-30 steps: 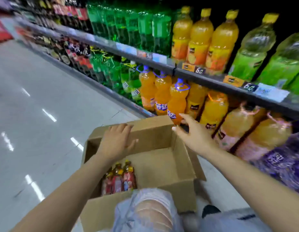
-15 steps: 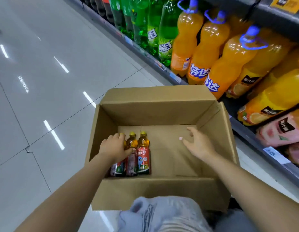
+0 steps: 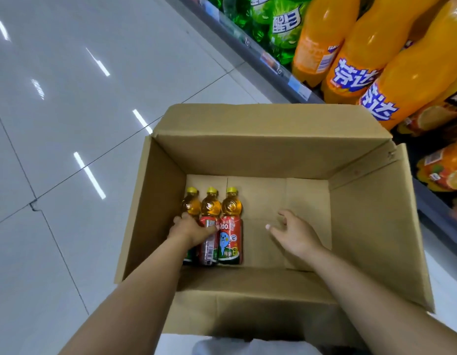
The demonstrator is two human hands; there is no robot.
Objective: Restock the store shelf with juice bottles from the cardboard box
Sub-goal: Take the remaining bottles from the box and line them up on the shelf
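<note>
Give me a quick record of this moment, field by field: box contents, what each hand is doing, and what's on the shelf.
box: open cardboard box on the floor
contents: three juice bottles lying side by side at its left wall
left hand: grips the left bottles
right hand: open inside the box, holding nothing
shelf: large orange soda bottles, green soda bottles

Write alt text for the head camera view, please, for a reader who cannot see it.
A person's left hand grips the leftmost of three small juice bottles lying in an open cardboard box, while the right hand hovers open over the bare box floor. Large orange soda bottles fill the shelf beside it.
</note>
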